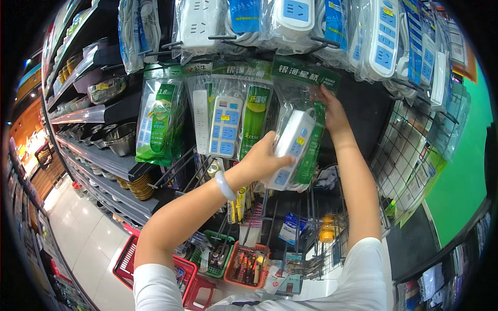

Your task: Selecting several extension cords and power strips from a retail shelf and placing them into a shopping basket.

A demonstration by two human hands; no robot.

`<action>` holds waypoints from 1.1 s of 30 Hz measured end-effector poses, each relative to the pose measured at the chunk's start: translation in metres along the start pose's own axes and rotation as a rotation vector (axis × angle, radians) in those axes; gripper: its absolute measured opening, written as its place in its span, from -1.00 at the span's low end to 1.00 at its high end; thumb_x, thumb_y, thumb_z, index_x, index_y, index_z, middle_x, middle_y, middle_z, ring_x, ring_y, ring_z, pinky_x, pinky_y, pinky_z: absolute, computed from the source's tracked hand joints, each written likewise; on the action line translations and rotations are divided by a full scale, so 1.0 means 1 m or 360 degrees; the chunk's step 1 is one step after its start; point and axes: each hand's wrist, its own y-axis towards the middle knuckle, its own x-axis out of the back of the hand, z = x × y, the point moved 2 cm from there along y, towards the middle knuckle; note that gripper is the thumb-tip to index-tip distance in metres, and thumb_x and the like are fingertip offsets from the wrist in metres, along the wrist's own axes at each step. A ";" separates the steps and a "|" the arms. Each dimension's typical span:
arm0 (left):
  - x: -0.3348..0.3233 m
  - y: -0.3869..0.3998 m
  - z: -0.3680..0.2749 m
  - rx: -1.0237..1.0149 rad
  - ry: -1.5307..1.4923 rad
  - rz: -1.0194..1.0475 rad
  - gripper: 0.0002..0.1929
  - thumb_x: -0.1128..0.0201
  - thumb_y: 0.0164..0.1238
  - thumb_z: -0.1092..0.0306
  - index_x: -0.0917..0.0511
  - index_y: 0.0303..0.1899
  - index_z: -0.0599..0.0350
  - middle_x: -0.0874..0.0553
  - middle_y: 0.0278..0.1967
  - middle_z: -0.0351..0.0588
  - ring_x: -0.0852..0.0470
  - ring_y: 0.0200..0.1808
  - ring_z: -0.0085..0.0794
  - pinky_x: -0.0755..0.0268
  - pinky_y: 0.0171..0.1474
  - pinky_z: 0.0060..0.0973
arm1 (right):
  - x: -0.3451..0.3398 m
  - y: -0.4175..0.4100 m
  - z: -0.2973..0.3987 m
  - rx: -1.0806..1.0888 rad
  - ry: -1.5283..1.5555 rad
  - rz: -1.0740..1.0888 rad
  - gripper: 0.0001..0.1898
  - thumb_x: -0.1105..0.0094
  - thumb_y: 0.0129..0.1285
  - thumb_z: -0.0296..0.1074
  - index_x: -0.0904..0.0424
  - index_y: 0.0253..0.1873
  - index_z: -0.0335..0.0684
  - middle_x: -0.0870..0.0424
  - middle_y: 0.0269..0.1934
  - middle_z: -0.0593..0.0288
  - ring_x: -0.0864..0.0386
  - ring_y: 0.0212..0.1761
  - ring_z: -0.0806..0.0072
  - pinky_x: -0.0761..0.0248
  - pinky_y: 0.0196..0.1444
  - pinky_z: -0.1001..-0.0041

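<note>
A power strip (295, 136) in a clear plastic bag with a green printed header leans between my two hands. My left hand (266, 157), with a pale bangle on its wrist, grips the lower left side of the pack, thumb across the front. My right hand (332, 110) holds the bag's upper right edge near the header. To the left hang more bagged strips: a white one with blue socket panels (225, 124) and one in a green-printed pack (159, 116). Whether the held pack still sits on its hook cannot be seen.
White power strips (383, 39) in bags hang overhead on metal hooks (221, 37). Shelves at left carry metal bowls (120, 138). Below are a red shopping basket (189, 268), a green basket (218, 252) and an orange basket (247, 285) of tools. At right stands a wire grid rack (404, 147).
</note>
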 end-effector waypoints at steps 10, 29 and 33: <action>0.023 -0.086 -0.049 0.0154 -0.0693 0.0429 -0.53 -0.33 0.07 0.47 -0.28 -0.02 0.30 -0.54 -0.09 0.00 -0.50 -0.01 -0.43 -0.33 0.07 -0.46 | -0.077 -0.094 0.037 -0.0053 0.0156 0.0032 -0.75 -0.05 0.27 -0.27 -0.46 -0.01 -0.22 -0.56 -0.07 0.16 -0.49 -0.05 0.37 -0.44 -0.08 0.40; 0.090 -0.240 0.010 0.0518 -0.1225 0.0194 -0.59 -0.30 0.10 0.44 -0.33 -0.05 0.34 -0.57 -0.13 -0.01 -0.50 -0.07 -0.50 -0.35 -0.01 -0.55 | -0.176 -0.191 -0.066 -0.0238 -0.0146 -0.0293 -0.62 0.02 0.30 -0.29 -0.30 0.13 -0.37 -0.49 0.01 -0.09 -0.52 -0.05 0.23 -0.48 -0.14 0.35; 0.130 -0.310 0.038 0.0620 -0.1399 -0.0178 -0.58 -0.28 0.12 0.42 -0.30 -0.03 0.33 -0.59 -0.16 0.00 -0.56 -0.14 -0.53 -0.43 -0.12 -0.58 | -0.227 -0.214 -0.144 -0.0348 -0.0134 -0.0060 -0.44 -0.01 0.29 -0.23 -0.08 0.29 -0.32 -0.41 0.09 -0.11 -0.47 0.02 0.25 -0.42 -0.05 0.35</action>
